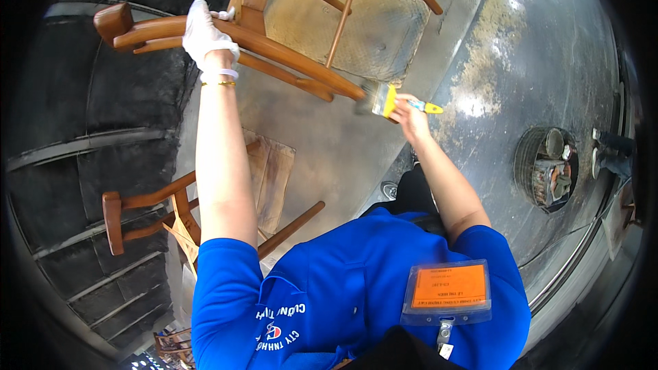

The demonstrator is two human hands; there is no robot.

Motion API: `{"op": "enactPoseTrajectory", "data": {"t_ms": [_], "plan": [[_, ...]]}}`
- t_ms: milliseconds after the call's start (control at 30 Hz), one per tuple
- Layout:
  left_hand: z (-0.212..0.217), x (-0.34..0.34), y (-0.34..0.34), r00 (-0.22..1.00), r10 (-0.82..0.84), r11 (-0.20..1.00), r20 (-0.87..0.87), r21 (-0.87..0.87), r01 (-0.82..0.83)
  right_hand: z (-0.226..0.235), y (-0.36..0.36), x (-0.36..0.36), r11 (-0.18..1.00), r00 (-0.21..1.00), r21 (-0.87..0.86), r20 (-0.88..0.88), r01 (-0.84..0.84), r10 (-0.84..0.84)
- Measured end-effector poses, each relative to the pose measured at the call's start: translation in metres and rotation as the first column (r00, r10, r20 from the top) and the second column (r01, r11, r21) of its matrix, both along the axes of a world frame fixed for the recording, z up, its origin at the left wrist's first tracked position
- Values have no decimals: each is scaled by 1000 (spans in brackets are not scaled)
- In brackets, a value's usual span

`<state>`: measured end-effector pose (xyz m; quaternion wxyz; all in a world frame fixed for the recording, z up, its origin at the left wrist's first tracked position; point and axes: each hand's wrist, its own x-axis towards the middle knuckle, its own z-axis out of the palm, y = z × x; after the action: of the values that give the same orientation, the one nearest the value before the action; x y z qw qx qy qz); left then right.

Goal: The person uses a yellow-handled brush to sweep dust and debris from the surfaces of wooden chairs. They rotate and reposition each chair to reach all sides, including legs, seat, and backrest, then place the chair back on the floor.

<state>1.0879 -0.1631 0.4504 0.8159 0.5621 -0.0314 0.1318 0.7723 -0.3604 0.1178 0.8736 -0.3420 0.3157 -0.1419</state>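
At 11 o'clock the left hand (208, 34), in a white glove, is curled round the wooden chair (291, 53), which tilts from 10 to 1 o'clock above a cardboard sheet (384, 31). The right hand (411, 120), at 1 o'clock, has its fingers closed on a paint brush (389, 101). The bristles lie at the chair's lower end; blur hides whether they touch. A wide stretch of floor (473, 147) separates the brush from a round basket (526, 164) at 3 o'clock. Another chair (113, 223) stands nearer, at 8 o'clock, beside the left forearm.
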Motion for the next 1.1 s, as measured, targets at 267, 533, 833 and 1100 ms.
{"op": "enactPoseTrajectory", "data": {"t_ms": [267, 533, 833, 1100], "plan": [[-1, -6, -11, 998, 20, 998, -52, -63, -24, 14, -67, 99, 769, 995, -632, -72, -99, 69], [5, -12, -31, 993, 120, 969, 1, 217, -118, 41, -49, 259, 119, 449, -763, -240, -636, 861], [17, -25, -67, 968, 226, 969, -108, 127, -212, 25, -172, 354, -180, 958, -981, -115, -69, 262], [18, -17, -65, 963, 245, 966, -109, 114, -233, 149, -151, 271, 558, 393, -454, 411, -694, 823]]}}
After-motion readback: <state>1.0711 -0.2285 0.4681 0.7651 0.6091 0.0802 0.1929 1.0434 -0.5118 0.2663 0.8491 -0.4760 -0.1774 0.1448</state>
